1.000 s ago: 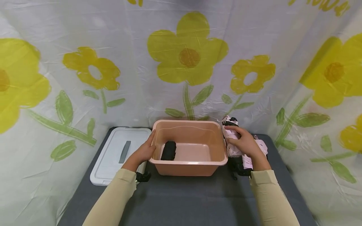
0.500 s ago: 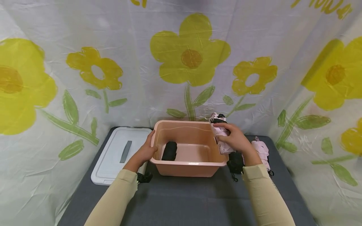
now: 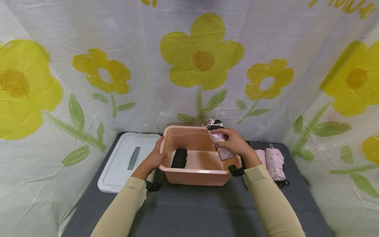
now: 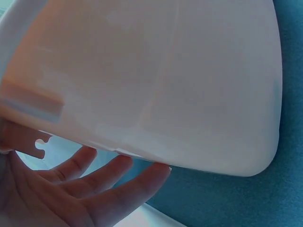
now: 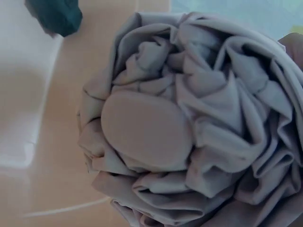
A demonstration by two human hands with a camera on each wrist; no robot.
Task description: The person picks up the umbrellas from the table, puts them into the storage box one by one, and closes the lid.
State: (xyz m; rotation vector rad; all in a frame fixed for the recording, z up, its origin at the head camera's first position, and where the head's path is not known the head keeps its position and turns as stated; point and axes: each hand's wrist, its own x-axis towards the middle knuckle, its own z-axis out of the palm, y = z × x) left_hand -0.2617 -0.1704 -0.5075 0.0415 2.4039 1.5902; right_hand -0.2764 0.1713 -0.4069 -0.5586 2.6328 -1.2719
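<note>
As far as I can tell from here, the white lid (image 3: 119, 164) with its grey handle (image 3: 134, 158) lies flat at the left of the dark table (image 3: 189, 210). Beside it, the left hand (image 3: 155, 157) steadies the orange-pink tub (image 3: 196, 178), thumb and fingers clamped on the rim at its left end, the fingers slightly apart. Inside, toward the left, lies a black bundle (image 3: 179, 158). The right hand (image 3: 232, 142) has its fingers clamped round a tilted pink bundle (image 5: 180, 127), perhaps a folded umbrella, over the tub's right half. Farther right, two more pink bundles (image 3: 275, 163) lie side by side on the table, one partly hidden by the forearm. I'd judge it early going: one in, one held above, at least two left outside. No brand or label is legible; the yellow letters (image 3: 344, 6) high on the curtain (image 3: 148, 105) are cut off, possibly ending "Flower".
</note>
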